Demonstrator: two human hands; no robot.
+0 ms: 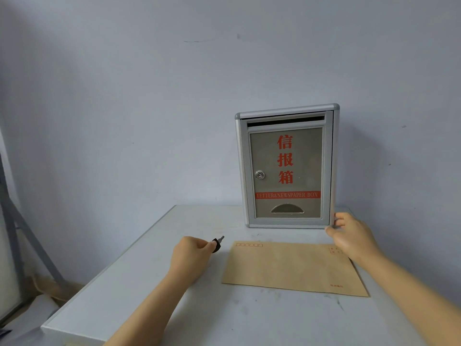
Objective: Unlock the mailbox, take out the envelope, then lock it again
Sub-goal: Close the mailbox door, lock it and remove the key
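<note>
A grey metal mailbox (287, 168) with red lettering stands upright at the back of the white table (124, 283), its door closed and its round lock (260, 175) on the door's left side. A brown envelope (287, 268) lies flat on the table in front of it. My left hand (192, 253) pinches a small key (218, 243) with a black head, its tip pointing up toward the mailbox, left of the envelope. My right hand (349, 236) grips the mailbox's lower right corner, over the envelope's far right corner.
A pale wall rises directly behind the mailbox. The table's left edge runs diagonally, with a grey metal frame (22, 221) and floor clutter beyond it at the lower left.
</note>
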